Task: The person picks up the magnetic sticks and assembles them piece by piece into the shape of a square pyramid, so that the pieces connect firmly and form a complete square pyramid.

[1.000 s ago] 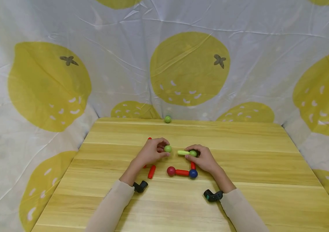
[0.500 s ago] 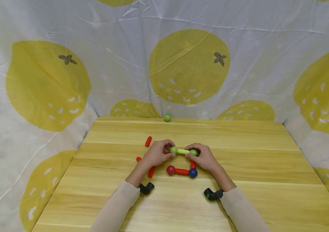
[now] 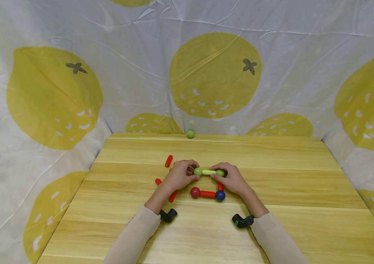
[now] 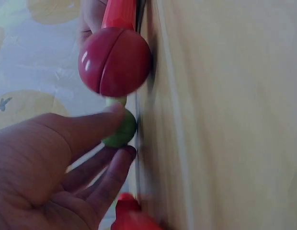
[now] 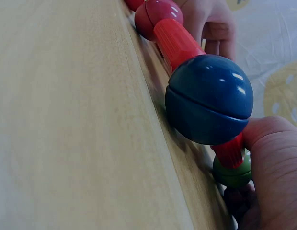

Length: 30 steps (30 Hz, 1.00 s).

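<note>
My left hand (image 3: 181,176) pinches a green ball (image 3: 198,171) between thumb and fingers. That ball meets the left end of a yellow-green rod (image 3: 208,172). At the rod's other end, my right hand (image 3: 234,179) grips a second green ball (image 3: 220,172). From this second ball a red rod (image 3: 220,186) runs toward the near side to a blue ball (image 5: 209,99). Another red rod (image 3: 208,194) links the blue ball to a dark red ball (image 4: 115,62) on the left. The joined pieces form three sides of a square, partly covered by my right fingers.
Several loose red rods lie around my left hand, one (image 3: 168,161) farther back and one (image 3: 172,196) by the wrist. A lone green ball (image 3: 191,134) sits at the table's (image 3: 272,154) back edge, against the lemon-print cloth (image 3: 134,80).
My left hand has moved right, bringing its green ball against the free end of the yellow-green rod. The right hand has stayed nearly in place.
</note>
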### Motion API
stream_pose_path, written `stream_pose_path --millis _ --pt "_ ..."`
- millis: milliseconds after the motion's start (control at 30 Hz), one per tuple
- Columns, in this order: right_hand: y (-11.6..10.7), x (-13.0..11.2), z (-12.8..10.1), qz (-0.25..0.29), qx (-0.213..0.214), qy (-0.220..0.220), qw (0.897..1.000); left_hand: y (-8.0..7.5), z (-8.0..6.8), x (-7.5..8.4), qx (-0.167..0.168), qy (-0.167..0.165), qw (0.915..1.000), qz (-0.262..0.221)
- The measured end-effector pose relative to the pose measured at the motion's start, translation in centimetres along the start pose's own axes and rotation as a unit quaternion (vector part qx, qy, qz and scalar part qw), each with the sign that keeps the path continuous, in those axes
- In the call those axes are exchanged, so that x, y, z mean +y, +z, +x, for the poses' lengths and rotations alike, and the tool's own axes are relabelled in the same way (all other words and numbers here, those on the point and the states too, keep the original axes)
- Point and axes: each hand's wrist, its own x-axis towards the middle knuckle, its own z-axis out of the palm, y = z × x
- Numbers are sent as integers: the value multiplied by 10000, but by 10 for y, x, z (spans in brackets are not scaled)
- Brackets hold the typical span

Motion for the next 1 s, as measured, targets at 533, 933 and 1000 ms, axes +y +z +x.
stream_pose_path --millis 533,933,1000 --pt "0 3 1 -73 82 -55 9999 -60 -7 -34 1275 -464 9905 217" --pt "0 -1 -2 -75 117 -10 9999 -67 -9 -58 1069 -1391 9845 -10" --pt "0 -1 -2 -78 112 4 9999 -66 -8 -59 1070 -1422 9840 -26"
